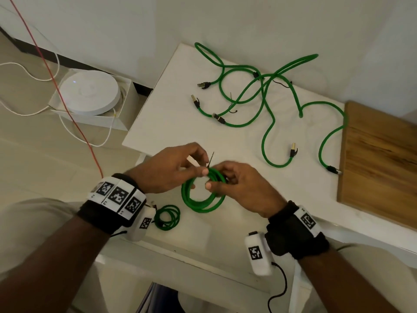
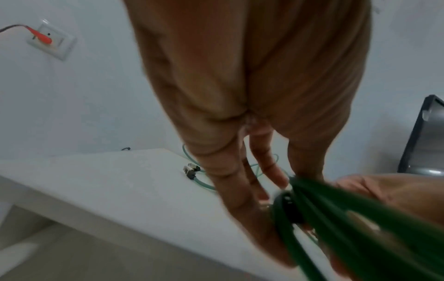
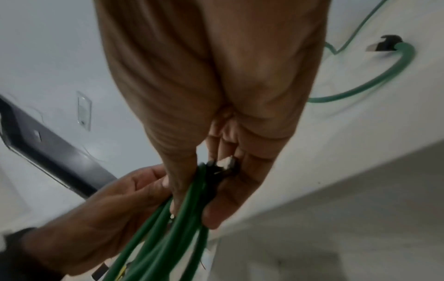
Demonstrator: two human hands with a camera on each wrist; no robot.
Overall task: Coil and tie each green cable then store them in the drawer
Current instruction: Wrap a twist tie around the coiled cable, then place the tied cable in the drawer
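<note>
Hands are meeting above the front edge of the white table [image 1: 162,114]. The right hand [image 1: 239,188] is pinching the top of the coiled green cable [image 1: 203,199], whose loop is hanging downward toward the person. The left hand [image 1: 167,170] is pinching a thin black tie [image 1: 211,161] at that same top point, its free end sticking up. A second, smaller coil [image 1: 168,216] is lying flat below the left wrist. Loose green cables [image 1: 266,91] are sprawling across the table's far side, near a wooden board [image 1: 379,168] at the right edge.
</note>
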